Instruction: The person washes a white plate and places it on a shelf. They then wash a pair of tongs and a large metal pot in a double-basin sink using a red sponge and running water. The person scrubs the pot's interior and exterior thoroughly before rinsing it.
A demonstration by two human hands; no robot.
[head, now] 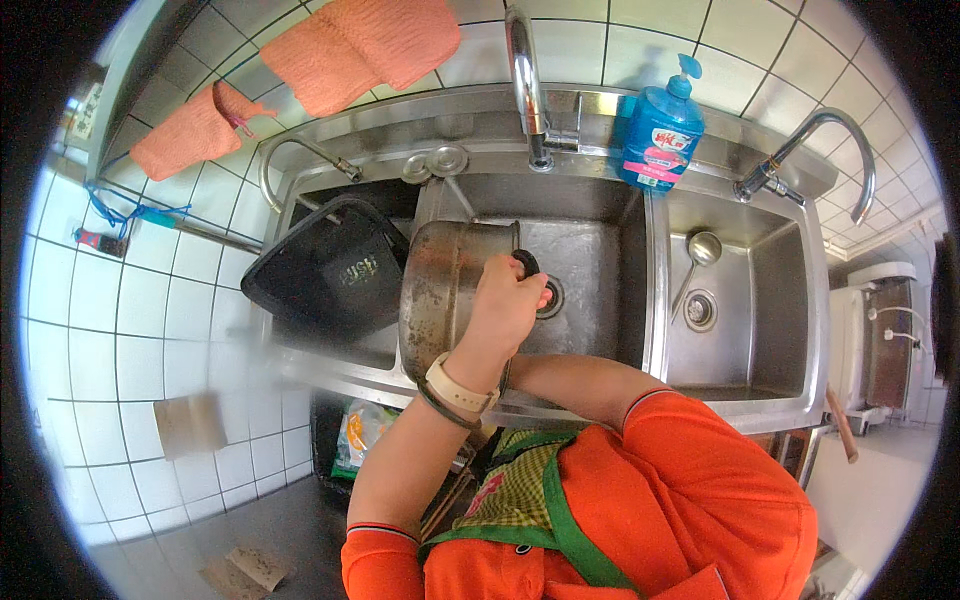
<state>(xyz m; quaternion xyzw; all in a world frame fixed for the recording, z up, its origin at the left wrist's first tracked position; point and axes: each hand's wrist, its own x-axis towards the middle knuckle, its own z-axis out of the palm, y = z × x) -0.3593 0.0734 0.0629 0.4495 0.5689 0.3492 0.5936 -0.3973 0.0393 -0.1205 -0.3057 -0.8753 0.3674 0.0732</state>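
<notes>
A large stained metal pot (427, 292) lies tilted in the left part of the middle sink basin (626, 277), its rim towards the right. My left hand (510, 296), with a pale watch on the wrist, closes around a small black handle or knob (527, 261) beside the rim; whether this belongs to the pot is unclear. My right forearm (574, 379) passes beneath my left wrist towards the pot, and my right hand is hidden there. Just right of my left fingers, the basin's drain (553, 298) shows partly.
A black plastic tub (322, 270) leans in the left basin. A metal ladle (703, 251) lies in the right basin. Behind stand metal faucets (529, 90) and a blue pump bottle of detergent (664, 135). Orange cloths (367, 49) hang on the tiled wall.
</notes>
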